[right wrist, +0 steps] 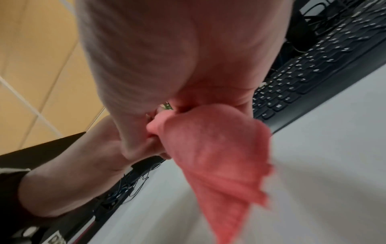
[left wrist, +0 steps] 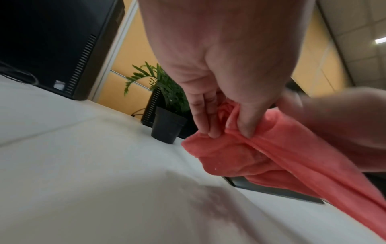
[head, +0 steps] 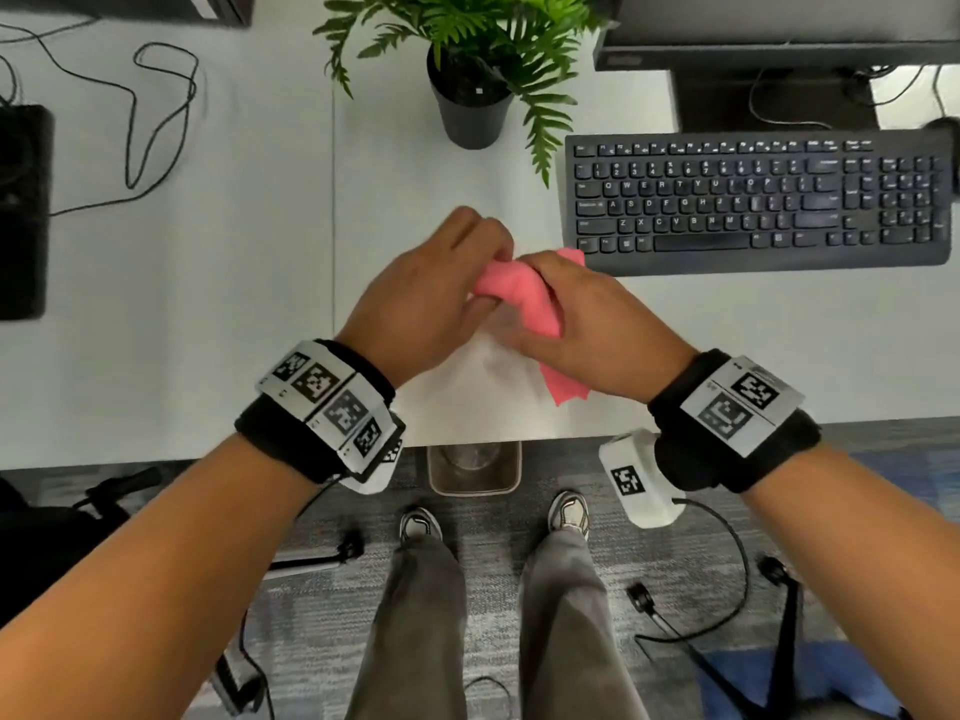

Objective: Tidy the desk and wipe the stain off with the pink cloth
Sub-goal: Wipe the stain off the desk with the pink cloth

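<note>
Head view showed both hands gripping the pink cloth (head: 514,293) above the counter (head: 208,304): left hand (head: 426,298) at 9 o'clock, right hand (head: 597,324) at 3 (keyboard (head: 753,200) at 2 o'clock).

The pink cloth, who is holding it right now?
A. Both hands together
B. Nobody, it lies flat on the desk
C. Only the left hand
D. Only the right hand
A. The pink cloth is bunched up above the desk, with the left hand gripping one end and the right hand gripping the other; the left wrist view shows fingers pinching its folds.
</note>
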Action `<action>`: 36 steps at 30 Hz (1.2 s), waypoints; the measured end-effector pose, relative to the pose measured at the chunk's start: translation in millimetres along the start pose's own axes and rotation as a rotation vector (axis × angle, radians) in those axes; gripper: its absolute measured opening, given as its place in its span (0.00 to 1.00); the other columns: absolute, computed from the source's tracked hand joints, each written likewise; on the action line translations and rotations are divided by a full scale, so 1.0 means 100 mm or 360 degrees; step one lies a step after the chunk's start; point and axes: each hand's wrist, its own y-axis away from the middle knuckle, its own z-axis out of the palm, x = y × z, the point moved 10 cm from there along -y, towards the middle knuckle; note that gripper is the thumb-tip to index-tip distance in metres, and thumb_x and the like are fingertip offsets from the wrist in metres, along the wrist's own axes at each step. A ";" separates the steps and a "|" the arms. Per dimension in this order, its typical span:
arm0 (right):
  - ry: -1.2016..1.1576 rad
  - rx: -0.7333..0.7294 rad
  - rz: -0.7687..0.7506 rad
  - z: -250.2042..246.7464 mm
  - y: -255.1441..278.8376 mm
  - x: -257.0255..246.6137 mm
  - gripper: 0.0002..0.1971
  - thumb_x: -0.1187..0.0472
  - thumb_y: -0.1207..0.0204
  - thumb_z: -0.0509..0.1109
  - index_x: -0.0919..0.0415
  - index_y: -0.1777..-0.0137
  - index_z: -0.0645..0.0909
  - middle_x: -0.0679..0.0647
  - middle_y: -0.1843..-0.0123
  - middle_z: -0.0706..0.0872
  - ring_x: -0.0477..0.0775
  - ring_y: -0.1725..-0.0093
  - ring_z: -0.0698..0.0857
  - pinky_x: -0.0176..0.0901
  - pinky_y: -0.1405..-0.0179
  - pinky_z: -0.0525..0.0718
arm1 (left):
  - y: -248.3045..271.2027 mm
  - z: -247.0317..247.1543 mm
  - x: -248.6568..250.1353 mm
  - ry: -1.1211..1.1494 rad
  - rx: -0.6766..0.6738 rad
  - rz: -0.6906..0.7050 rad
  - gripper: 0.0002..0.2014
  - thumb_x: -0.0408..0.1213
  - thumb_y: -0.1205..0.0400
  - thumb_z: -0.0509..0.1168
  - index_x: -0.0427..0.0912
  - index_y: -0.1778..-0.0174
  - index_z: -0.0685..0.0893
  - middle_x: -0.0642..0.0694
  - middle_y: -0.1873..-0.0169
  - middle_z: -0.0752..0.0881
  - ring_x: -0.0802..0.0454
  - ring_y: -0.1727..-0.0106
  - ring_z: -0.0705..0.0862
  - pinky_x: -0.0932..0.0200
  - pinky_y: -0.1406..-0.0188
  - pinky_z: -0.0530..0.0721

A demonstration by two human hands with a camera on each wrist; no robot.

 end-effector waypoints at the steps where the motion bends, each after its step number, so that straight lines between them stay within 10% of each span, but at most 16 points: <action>1: 0.0118 0.0029 -0.0030 -0.01 -0.07 -0.04 0.15 0.57 0.20 0.67 0.58 0.34 0.76 0.53 0.47 0.84 0.53 0.55 0.83 0.46 0.60 0.82 | 0.00 -0.09 -0.08 -0.0009 0.0047 -0.0030 0.12 0.35 0.22 0.69 0.41 0.43 0.79 0.44 0.46 0.77 0.41 0.58 0.82 0.40 0.62 0.83; 7: 0.0494 0.0217 -0.0234 -0.20 -0.76 -0.30 0.23 0.70 0.21 0.61 0.55 0.28 0.77 0.59 0.37 0.85 0.63 0.36 0.83 0.54 0.41 0.82 | -0.08 -0.51 -0.58 -0.0021 0.0329 -0.0157 0.15 0.41 0.20 0.68 0.40 0.40 0.78 0.42 0.43 0.78 0.48 0.51 0.80 0.42 0.53 0.84; 10: 0.0697 0.0180 -0.0203 -0.21 -1.19 -0.21 0.29 0.74 0.22 0.59 0.52 0.23 0.74 0.55 0.22 0.77 0.58 0.17 0.66 0.55 0.22 0.66 | -0.13 -0.52 -0.92 -0.0093 0.0306 -0.0349 0.22 0.41 0.20 0.71 0.40 0.32 0.75 0.41 0.36 0.76 0.44 0.46 0.82 0.42 0.47 0.84; 16: 0.1318 -0.0310 -0.0181 0.13 -1.33 -0.03 0.32 0.58 0.25 0.56 0.53 0.17 0.61 0.54 0.14 0.61 0.68 0.14 0.40 0.75 0.19 0.46 | 0.00 0.06 -1.49 -0.0520 -0.0531 -0.0725 0.54 0.66 0.27 0.71 0.43 0.13 0.52 0.35 0.14 0.52 0.38 0.14 0.54 0.39 0.17 0.61; 21: 0.1281 -0.0482 -0.0112 0.32 -1.27 0.04 0.33 0.62 0.23 0.60 0.60 0.16 0.58 0.61 0.13 0.55 0.64 0.15 0.56 0.65 0.17 0.57 | 0.14 0.25 -1.45 -0.0546 -0.0730 -0.0663 0.61 0.69 0.33 0.73 0.52 0.12 0.44 0.35 0.14 0.38 0.36 0.13 0.40 0.35 0.16 0.52; 26: 0.1029 -0.0723 0.0004 0.45 -1.21 0.18 0.37 0.65 0.17 0.57 0.50 0.13 0.44 0.62 0.12 0.39 0.64 0.13 0.46 0.58 0.17 0.52 | 0.13 0.26 -1.40 -0.0607 -0.0745 -0.0674 0.62 0.67 0.32 0.74 0.47 0.12 0.43 0.34 0.14 0.37 0.35 0.13 0.39 0.34 0.17 0.51; 36: 0.0867 -0.0676 -0.0099 0.45 -1.05 0.17 0.30 0.67 0.16 0.53 0.48 0.14 0.57 0.59 0.12 0.47 0.60 0.13 0.50 0.53 0.15 0.52 | 0.14 0.25 -1.47 -0.0629 -0.0856 -0.0684 0.64 0.65 0.33 0.76 0.49 0.13 0.41 0.38 0.14 0.34 0.39 0.13 0.36 0.37 0.17 0.48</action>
